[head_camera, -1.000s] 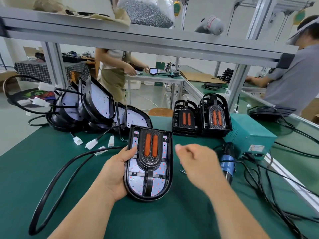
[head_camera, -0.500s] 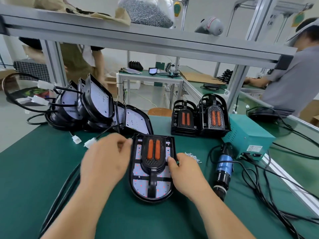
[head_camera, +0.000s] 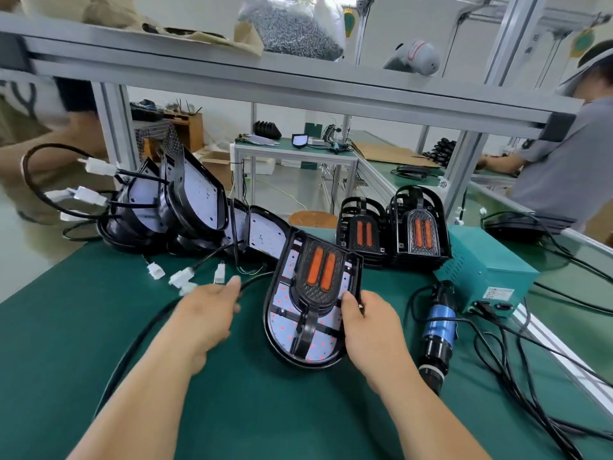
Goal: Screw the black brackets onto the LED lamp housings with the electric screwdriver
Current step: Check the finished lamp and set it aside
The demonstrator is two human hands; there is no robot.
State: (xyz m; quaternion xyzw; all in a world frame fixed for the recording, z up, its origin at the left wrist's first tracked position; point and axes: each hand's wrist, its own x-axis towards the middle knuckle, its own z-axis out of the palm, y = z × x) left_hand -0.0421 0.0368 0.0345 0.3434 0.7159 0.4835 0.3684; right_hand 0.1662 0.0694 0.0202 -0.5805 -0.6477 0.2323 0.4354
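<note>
A black, D-shaped LED lamp housing (head_camera: 310, 300) lies face up near the middle of the green-matted worktop (head_camera: 66, 327), its white LED board dotted with red points. A black plastic bracket with two orange oblong inserts (head_camera: 320, 272) sits on top of it, its stem running down towards the rounded end. The right hand (head_camera: 373, 330) grips the housing's right edge, thumb on the bracket's rim and fingers curled under the side. The left hand (head_camera: 207, 313) is off the housing, just to its left, with loosely bent fingers over a thick black cable (head_camera: 139, 340); motion blur hides whether it pinches the cable.

The black-and-blue electric screwdriver (head_camera: 438, 330) lies untouched on the worktop to the right of the right hand, its cord leading to a teal metal power box (head_camera: 487, 273) near the right edge; the box carries a small white label whose print is too small to read.

Towards the far edge stand two stacks of black brackets with orange inserts (head_camera: 394, 232). At the far left corner a cluster of black lamp housings with white connector leads (head_camera: 172, 200) leans together.

On the aluminium shelf (head_camera: 232, 78) above, a clear plastic bag (head_camera: 298, 31) holds a mass of small grey metal parts, probably screws.
</note>
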